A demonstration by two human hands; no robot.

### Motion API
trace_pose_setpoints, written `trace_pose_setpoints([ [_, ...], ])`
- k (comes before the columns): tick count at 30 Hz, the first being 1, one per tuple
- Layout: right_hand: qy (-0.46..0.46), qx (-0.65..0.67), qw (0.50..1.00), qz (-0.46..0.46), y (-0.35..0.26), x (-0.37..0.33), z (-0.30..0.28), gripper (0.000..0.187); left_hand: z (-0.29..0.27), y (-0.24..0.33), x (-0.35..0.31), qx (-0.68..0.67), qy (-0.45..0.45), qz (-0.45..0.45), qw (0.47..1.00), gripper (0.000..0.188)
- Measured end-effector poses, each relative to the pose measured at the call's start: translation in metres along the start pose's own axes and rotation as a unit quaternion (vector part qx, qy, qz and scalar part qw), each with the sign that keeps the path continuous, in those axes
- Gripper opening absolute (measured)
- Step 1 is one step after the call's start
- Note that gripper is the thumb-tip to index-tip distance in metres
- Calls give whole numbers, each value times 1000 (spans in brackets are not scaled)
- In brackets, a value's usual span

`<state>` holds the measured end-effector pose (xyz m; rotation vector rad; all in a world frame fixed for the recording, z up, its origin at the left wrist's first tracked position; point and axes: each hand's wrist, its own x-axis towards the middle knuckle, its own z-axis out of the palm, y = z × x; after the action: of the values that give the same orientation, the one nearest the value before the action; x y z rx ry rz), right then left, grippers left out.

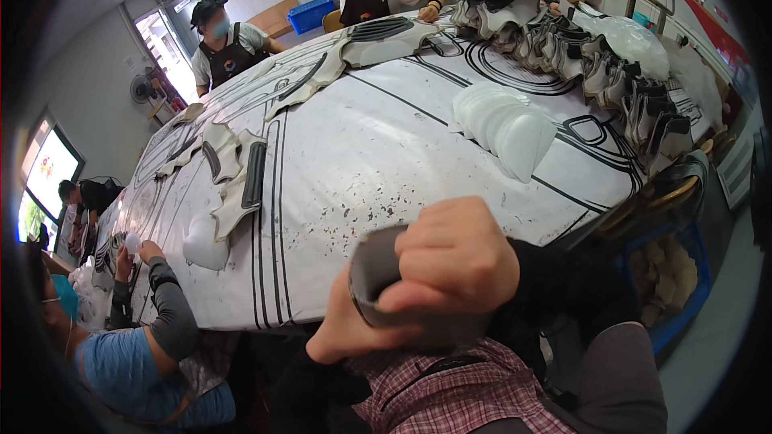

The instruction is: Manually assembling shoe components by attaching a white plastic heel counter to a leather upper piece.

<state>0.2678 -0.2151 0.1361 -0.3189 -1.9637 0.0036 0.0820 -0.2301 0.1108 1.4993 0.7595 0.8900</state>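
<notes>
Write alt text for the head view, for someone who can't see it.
The wearer's left hand and right hand hold a curved grey piece at the near edge of a white, black-lined table. Dark flecks, fanned white pieces and clustered grey pieces lie on it; co-workers are around it.

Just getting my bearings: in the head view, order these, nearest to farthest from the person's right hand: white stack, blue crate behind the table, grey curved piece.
From the right hand:
1. Grey curved piece: right against it.
2. White stack: on the table, ahead, rightward.
3. Blue crate: past the table, leftward.
</notes>
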Motion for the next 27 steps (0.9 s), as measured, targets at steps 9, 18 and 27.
trace_pose_setpoints([
  [9, -86, 21, 996, 22, 2, 6, -17, 36, -4, 3, 4, -11, -50, -39, 998, 87],
  [18, -126, -48, 982, 133, 21, 8, -43, 34, -21, -10, -2, 204, -13, 178, 962, 99],
  [27, -181, -208, 959, 61, 17, -4, -34, 27, -7, 10, 3, 354, -27, 275, 894, 95],
])
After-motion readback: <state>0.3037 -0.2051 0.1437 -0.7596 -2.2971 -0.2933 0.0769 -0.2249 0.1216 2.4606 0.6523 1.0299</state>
